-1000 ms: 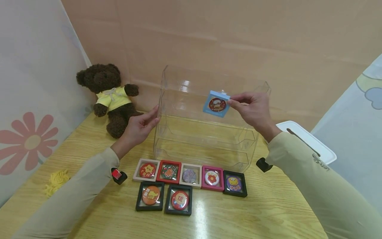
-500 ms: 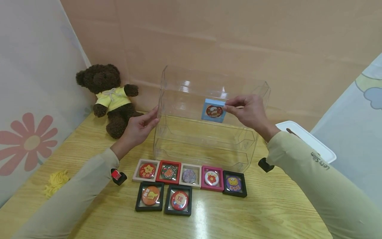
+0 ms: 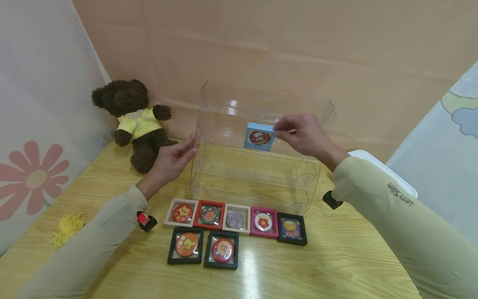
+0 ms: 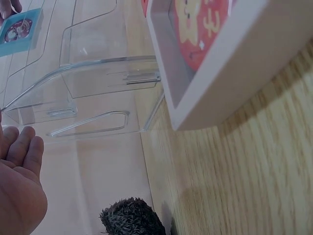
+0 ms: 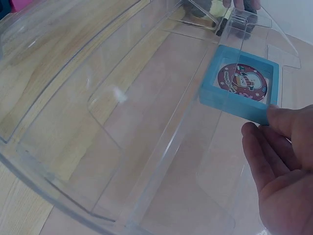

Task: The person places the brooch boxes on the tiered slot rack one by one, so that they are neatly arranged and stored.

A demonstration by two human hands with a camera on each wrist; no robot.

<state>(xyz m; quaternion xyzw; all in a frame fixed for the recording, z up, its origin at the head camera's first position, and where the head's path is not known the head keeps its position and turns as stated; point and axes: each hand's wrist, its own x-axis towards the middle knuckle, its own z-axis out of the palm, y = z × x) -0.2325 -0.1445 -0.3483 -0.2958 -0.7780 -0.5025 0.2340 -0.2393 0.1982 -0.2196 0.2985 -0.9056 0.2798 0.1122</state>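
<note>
A clear plastic tiered display rack (image 3: 254, 189) stands upright on the table. My left hand (image 3: 172, 161) touches its left side panel with fingertips and thumb; in the left wrist view the hand's (image 4: 22, 191) fingertips lie beside the rack's edge. Between thumb and fingers, my right hand (image 3: 307, 135) pinches the right edge of a light blue square frame (image 3: 248, 143) with a round red badge inside. The right wrist view shows the blue frame (image 5: 234, 108) upright at an upper tier of the rack, behind a clear front lip. Whether its base rests on the tier I cannot tell.
Several framed badges lie before the rack, among them a red frame (image 3: 210, 226), a magenta frame (image 3: 264, 235) and a black frame (image 3: 221, 265). A brown teddy bear (image 3: 142, 124) sits left, yellow yarn (image 3: 68, 230) nearer. A white tray or lid (image 3: 388, 168) lies right.
My right hand has lowered the blue frame from above the tier to behind its clear lip, then shifted it slightly left. The left hand stays at the rack's side.
</note>
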